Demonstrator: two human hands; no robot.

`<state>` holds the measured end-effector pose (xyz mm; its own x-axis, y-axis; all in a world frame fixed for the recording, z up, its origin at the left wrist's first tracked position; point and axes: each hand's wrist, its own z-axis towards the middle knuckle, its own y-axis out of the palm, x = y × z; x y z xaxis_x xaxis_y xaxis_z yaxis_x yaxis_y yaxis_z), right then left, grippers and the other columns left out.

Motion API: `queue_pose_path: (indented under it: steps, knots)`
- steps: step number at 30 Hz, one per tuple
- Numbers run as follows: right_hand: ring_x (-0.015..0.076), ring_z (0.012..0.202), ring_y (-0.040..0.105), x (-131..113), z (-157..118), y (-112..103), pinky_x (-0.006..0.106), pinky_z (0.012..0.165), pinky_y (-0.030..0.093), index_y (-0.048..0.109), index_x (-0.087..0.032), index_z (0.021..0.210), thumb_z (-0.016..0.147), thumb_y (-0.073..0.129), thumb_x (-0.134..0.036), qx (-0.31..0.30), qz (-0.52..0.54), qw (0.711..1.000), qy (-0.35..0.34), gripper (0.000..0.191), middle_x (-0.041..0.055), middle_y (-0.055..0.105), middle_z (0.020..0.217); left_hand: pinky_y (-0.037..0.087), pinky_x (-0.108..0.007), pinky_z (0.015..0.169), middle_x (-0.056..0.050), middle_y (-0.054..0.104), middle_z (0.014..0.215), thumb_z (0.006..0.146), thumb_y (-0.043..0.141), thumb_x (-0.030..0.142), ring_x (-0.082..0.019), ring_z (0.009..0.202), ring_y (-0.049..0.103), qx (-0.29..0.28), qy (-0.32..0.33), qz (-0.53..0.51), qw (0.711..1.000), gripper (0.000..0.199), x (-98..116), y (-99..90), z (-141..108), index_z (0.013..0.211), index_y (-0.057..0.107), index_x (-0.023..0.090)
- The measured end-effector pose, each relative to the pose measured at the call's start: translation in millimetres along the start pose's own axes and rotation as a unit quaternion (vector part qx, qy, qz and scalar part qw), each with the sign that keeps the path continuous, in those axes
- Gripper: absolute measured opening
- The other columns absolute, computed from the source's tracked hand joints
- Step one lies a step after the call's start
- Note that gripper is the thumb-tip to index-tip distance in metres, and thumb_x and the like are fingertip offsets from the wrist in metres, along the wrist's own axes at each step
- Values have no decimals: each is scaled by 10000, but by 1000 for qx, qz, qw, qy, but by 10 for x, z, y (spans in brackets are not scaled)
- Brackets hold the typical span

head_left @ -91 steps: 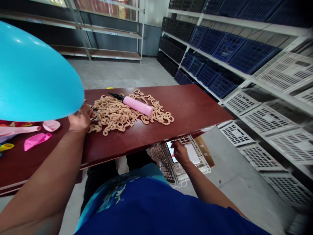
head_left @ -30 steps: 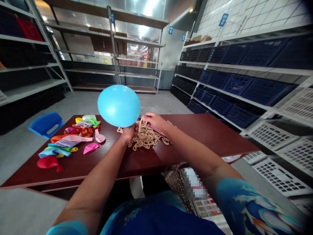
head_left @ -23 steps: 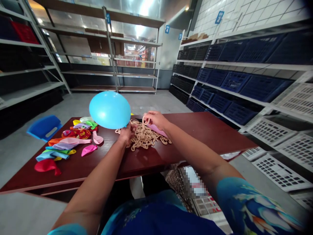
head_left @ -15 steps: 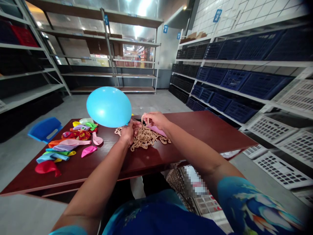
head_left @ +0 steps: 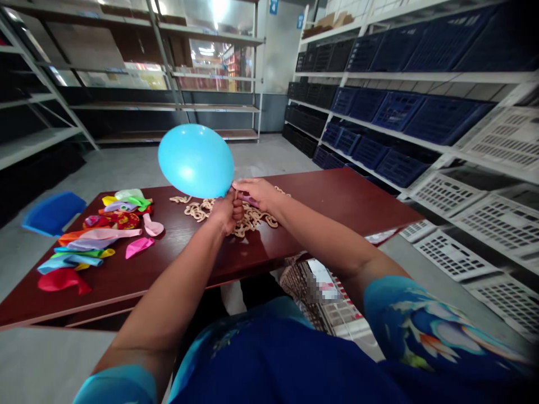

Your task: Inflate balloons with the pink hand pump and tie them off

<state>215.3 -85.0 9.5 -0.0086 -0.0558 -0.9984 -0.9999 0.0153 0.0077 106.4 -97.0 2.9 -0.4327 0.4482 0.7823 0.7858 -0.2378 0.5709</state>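
Note:
A blown-up blue balloon [head_left: 196,160] stands above the table, its neck held in my left hand [head_left: 224,214], which is closed in a fist. Close against that fist, my right hand [head_left: 260,193] has its fingers pinched at the balloon's neck. A tan rubber band [head_left: 236,194] seems to run between the two hands, though the fingers partly cover it. Beneath both hands lies a loose pile of tan rubber bands [head_left: 197,211]. Something purple-pink, perhaps a flat balloon [head_left: 250,200], shows under my right hand.
Several flat balloons [head_left: 103,235] in many colours lie on the left of the dark red table [head_left: 337,205]. Beyond its left edge is a blue plastic chair [head_left: 54,214]. Shelves with blue crates [head_left: 398,123] and white crates [head_left: 446,193] line the right side.
My right hand has brought a tan rubber band from the pile up to the balloon's neck. The view has tipped downward, and the balloon sits more upright over my left fist.

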Motion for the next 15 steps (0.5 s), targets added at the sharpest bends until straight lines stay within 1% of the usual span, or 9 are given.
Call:
queue_pose_path:
  steps: [2, 4, 6, 8, 10, 12, 15]
  knots:
    - [103, 641, 541, 17, 2, -23, 243, 610, 448, 615, -199, 698, 693, 663, -325, -18, 3, 1000, -3, 135, -9, 604, 670, 136, -132, 295, 78, 290, 430, 848, 440, 393, -15, 293, 222, 11, -12, -4, 1000, 304, 14, -11, 10, 668, 426, 148]
    - [106, 640, 542, 25, -8, -32, 249, 610, 447, 617, -198, 704, 674, 682, -339, -28, 1, 1000, -8, 158, -10, 604, 670, 182, -128, 299, 45, 405, 484, 843, 446, 406, -22, 317, 304, 19, -10, -7, 1000, 282, 26, -6, 15, 724, 452, 151]
    - [103, 624, 536, 33, -17, -42, 249, 603, 445, 616, -200, 716, 654, 696, -359, -34, 2, 999, -17, 188, -17, 598, 658, 204, -121, 306, 25, 469, 544, 836, 461, 410, -21, 339, 344, -1, -6, -22, 1000, 259, 34, 7, 12, 777, 467, 157]
    - [96, 618, 531, 46, -19, -65, 244, 607, 443, 607, -203, 713, 628, 715, -360, -38, 16, 999, -31, 208, -28, 589, 649, 188, -113, 307, 45, 422, 516, 832, 477, 402, -9, 329, 309, -52, -15, -46, 997, 257, 34, 13, 8, 758, 451, 157]
    - [95, 635, 534, 60, -22, -96, 243, 628, 444, 596, -204, 703, 609, 730, -343, -45, 37, 998, -37, 215, -35, 583, 652, 156, -111, 301, 76, 313, 467, 830, 488, 388, -2, 311, 246, -85, -34, -58, 994, 277, 22, 10, 8, 700, 410, 156]
    - [98, 653, 539, 65, -37, -124, 247, 653, 448, 584, -203, 688, 603, 738, -319, -53, 52, 997, -29, 211, -36, 578, 651, 133, -113, 295, 94, 225, 450, 828, 495, 379, -2, 301, 196, -85, -54, -46, 994, 306, -4, 4, 13, 655, 365, 161]
    - [98, 645, 544, 60, -68, -154, 248, 657, 455, 560, -199, 682, 623, 726, -279, -37, 62, 997, 6, 194, -32, 579, 652, 113, -122, 288, 101, 176, 445, 829, 482, 392, -8, 294, 153, -72, -63, -12, 995, 342, -49, 1, 24, 623, 319, 174]
